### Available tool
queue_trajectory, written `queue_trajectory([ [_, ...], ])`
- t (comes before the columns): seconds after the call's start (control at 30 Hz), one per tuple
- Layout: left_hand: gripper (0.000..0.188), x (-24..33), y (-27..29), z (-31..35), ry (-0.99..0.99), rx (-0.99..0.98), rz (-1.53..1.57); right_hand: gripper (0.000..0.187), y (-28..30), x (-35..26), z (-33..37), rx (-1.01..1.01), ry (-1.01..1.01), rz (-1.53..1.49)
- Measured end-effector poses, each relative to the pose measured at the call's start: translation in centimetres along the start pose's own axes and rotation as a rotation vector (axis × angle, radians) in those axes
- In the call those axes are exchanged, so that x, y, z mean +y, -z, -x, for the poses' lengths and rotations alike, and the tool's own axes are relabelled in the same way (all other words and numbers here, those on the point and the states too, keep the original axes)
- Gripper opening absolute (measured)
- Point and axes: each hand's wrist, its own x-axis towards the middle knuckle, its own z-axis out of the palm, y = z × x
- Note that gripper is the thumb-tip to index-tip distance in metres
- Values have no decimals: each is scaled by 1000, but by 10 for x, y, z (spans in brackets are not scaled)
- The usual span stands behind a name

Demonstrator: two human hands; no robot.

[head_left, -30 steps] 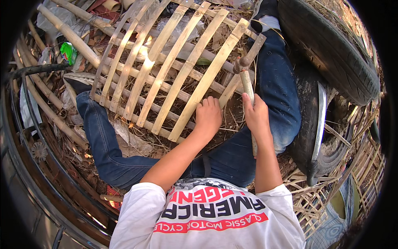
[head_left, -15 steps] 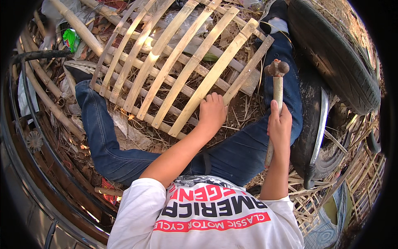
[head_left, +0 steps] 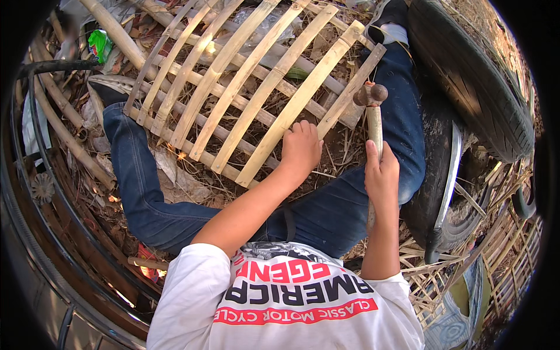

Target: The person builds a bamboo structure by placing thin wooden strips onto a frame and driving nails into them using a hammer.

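Note:
Between my outstretched legs lies a lattice panel of split bamboo slats (head_left: 233,96), its long slats crossed over several rails. My left hand (head_left: 302,149) is closed at the panel's near right edge, its curled fingers against the slats where the last one ends; what lies beneath the fingers is hidden. In my right hand (head_left: 382,175) is a hammer (head_left: 374,125) with a pale wooden handle and a rusty, rounded head. The fingers wrap the handle midway, thumb upward. Held upright, the hammer has its head just right of the rightmost slat.
Old black tyres (head_left: 478,87) stand beside my right leg. Bamboo poles (head_left: 116,38) and a green wrapper (head_left: 100,45) lie at the far left. A curved black metal frame (head_left: 44,134) borders the left side. Another woven bamboo lattice (head_left: 513,256) is at the lower right.
My right hand and the hammer have shifted slightly left, toward the panel's right edge. My left hand keeps its place on the panel; the whole view has shifted a little.

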Motion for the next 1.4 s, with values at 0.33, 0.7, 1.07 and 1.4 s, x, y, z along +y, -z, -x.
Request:
queue_trajectory([
  [0.33, 41, -6, 2, 2, -2, -39, -37, 34, 23, -20, -6, 5, 382, 327],
  [0.7, 40, -2, -4, -2, 30, -10, 13, 39, 36, -15, -28, 116, 313, 273],
  [1.07, 43, -1, 6, -5, -37, -54, -1, 39, 53, 31, 29, -28, -152, -164],
  [1.4, 37, -24, 47, -31, -101, 18, 117, 33, 75, 88, 111, -167, -181, 61],
])
